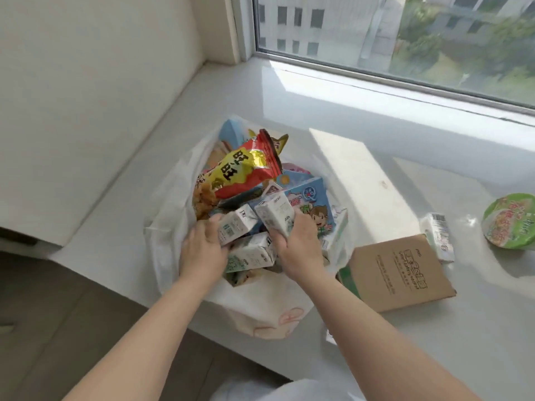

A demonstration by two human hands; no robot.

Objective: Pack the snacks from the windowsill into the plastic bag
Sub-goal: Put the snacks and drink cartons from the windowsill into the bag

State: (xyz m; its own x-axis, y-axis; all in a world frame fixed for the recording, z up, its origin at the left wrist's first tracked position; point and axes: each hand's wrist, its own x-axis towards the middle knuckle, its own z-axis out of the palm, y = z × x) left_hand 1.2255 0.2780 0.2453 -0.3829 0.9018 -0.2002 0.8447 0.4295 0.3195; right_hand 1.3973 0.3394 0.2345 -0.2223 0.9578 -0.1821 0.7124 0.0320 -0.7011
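Observation:
A white plastic bag stands open on the white windowsill, stuffed with snacks. A red and yellow crisp packet sticks out at the top, with a blue cartoon box to its right. My left hand grips a small white milk carton inside the bag's mouth. My right hand grips another white carton just beside it. A third carton lies between my hands.
A brown cardboard box lies on the sill right of the bag. Past it lie one more white carton and a green instant noodle bowl. A wall corner closes the left side; the window runs along the back.

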